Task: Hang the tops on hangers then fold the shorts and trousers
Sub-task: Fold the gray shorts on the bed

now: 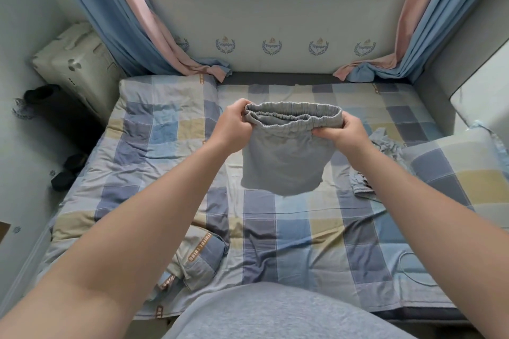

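Grey shorts, held above mid-frame over the checked bed, waistband pinched at either end by left hand and right hand, hem hanging free, crumpled garment lying right.

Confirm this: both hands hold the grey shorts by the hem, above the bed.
Wrong on one point: in the head view the left hand and right hand hold the shorts by the waistband, not the hem, above the bed.
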Motion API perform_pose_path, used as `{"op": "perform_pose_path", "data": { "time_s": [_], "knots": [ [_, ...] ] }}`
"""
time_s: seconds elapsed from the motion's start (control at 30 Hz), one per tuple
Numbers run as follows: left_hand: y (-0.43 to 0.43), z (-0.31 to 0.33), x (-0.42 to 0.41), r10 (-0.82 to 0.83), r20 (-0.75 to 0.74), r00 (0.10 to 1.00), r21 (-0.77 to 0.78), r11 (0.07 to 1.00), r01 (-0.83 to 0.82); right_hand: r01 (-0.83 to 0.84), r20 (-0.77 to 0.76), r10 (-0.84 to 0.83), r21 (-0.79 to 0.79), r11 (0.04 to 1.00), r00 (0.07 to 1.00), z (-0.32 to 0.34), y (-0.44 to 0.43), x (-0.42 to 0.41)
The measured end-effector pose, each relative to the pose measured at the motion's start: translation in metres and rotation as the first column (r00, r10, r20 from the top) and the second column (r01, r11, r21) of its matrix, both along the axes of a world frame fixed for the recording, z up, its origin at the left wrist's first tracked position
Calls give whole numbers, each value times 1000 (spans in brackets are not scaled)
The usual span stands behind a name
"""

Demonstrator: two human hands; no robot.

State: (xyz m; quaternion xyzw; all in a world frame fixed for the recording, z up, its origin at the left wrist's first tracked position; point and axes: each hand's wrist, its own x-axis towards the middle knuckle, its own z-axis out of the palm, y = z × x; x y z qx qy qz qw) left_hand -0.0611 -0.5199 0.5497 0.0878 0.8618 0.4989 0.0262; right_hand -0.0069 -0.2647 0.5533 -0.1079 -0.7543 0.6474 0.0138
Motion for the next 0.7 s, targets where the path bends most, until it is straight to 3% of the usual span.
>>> {"op": "perform_pose_path", "data": {
  "time_s": [0.2, 0.37, 0.5, 0.7],
  "knots": [
    [-1, -32, 13, -66, 90, 994, -90, 993, 74, -9, 18, 8, 68, 998, 1000, -36, 0, 16],
    [-6, -131, 44, -39, 288, 957, -214, 971, 104, -16, 248, -40, 220, 975, 968, -150, -11, 45],
    [-17, -247, 88, -1, 442, 897, -300, 942, 149, -166, 434, -41, 428, 888, 900, -275, -27, 86],
    [-47, -399, 176, -41, 650, 759, -392, 837, 382, -491, 714, 56, 420, 763, 698, -418, -63, 184]
  ]
}}
